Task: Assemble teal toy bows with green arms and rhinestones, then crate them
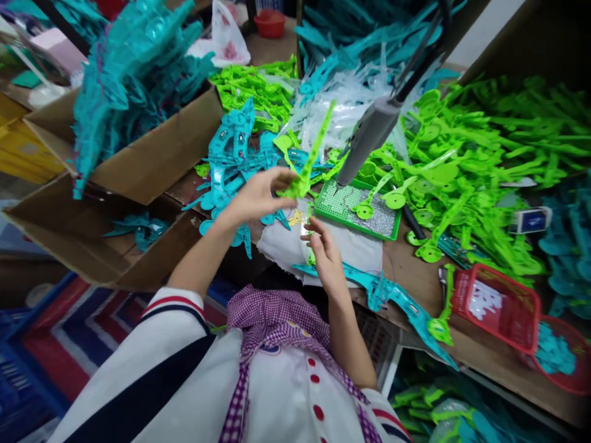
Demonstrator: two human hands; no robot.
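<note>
My left hand point(258, 197) is raised over the workbench and pinches the lower end of a long green plastic strip point(314, 151) that stands tilted up to the right. My right hand point(325, 249) hovers just below it over a white cloth point(286, 246), fingers curled around a small green piece that is mostly hidden. Teal plastic parts point(231, 160) lie heaped just beyond my left hand. A green tray of small silvery bits point(357, 209) sits right of the strip, under a grey hanging tool point(369, 135).
A big heap of green plastic parts point(471, 172) covers the right of the bench. An open cardboard box point(138, 160) holds teal parts at left. Red baskets point(496, 304) stand at the bench's right front edge. A teal piece point(397, 301) overhangs the edge.
</note>
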